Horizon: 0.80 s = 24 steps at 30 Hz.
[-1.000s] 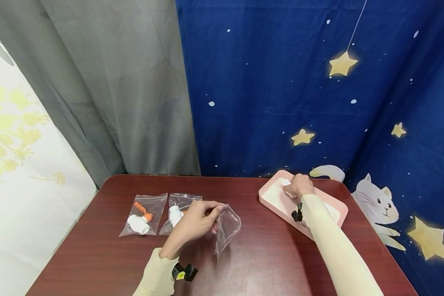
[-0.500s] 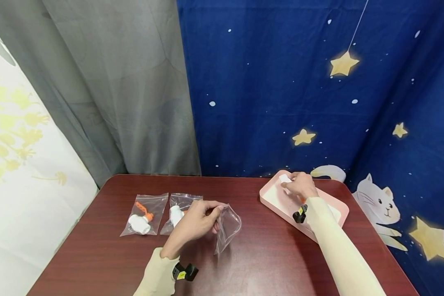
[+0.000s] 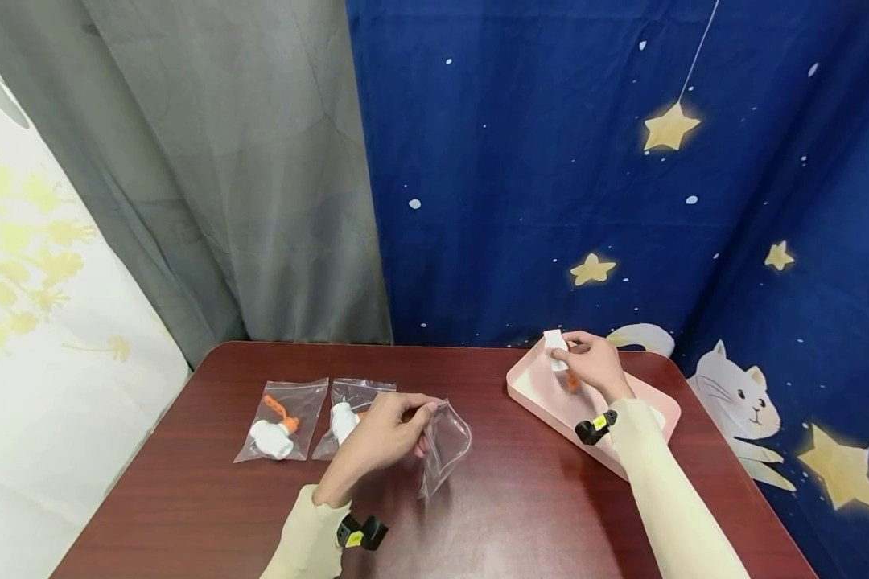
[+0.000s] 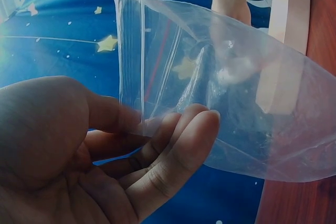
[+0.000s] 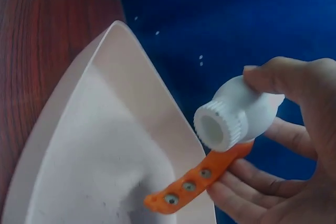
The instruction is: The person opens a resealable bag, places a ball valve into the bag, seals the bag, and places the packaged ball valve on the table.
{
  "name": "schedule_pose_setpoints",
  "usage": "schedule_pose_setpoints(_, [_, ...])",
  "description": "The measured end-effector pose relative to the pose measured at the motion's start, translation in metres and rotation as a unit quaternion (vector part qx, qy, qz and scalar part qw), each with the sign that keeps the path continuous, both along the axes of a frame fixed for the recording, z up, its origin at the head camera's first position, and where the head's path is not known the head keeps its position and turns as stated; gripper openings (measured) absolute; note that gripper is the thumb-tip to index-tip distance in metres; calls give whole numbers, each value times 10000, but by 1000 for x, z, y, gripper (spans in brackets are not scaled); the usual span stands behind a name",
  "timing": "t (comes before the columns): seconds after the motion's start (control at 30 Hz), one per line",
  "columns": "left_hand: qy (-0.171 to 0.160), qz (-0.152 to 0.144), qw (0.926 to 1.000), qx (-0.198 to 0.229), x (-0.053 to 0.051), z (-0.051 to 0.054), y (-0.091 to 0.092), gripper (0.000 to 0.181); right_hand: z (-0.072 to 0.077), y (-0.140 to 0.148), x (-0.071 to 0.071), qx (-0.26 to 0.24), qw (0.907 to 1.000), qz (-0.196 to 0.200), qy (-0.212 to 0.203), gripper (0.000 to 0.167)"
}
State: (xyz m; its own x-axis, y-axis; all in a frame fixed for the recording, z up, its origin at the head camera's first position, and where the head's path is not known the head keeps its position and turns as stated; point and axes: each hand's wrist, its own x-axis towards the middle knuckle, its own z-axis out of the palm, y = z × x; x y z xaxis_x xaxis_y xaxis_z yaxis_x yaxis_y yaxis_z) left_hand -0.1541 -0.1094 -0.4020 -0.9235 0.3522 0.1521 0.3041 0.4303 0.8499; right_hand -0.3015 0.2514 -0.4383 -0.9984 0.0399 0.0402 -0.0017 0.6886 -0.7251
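Note:
My left hand [image 3: 385,430] pinches the edge of a clear zip bag [image 3: 449,441] between thumb and fingers, above the middle of the table. In the left wrist view that zip bag [image 4: 247,93] bulges out, with nothing seen inside. Over the pink tray [image 3: 550,414] at the right, my right hand [image 3: 595,363] grips a white plastic ball valve [image 5: 247,108] with an orange handle [image 5: 197,182]. Thumb and fingers hold the valve's round body, its ribbed open end facing the camera in the right wrist view.
Two zip bags lie left of my left hand, each with a white and orange valve: one bag [image 3: 306,402] at far left, another bag [image 3: 362,389] partly behind the hand. Curtains hang beyond the back edge of the reddish-brown table [image 3: 492,515].
The right hand has lifted the valve up from the tray's floor, and more of the valve shows. The left hand and its bag have stayed put.

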Motion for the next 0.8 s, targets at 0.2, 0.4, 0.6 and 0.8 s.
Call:
schedule_pose_setpoints(0.2, [30, -64, 10000, -20, 1, 0, 1, 24, -3, -1, 12, -478, 9984, 66, 279, 54])
schedule_pose_setpoints(0.4, [17, -53, 10000, -37, 1, 0, 1, 25, -4, -6, 22, -1051, 9934, 94, 457, 56])
schedule_pose_setpoints(0.6, [-1, -26, 10000, -3, -1, -2, 0, 25, -1, -14, 32, -1766, 9824, 169, 589, 56])
schedule_pose_setpoints(0.8, [-9, 3, 10000, -5, -1, -3, -1, 24, 7, -25, 46, -2494, 9644, 443, 755, 49])
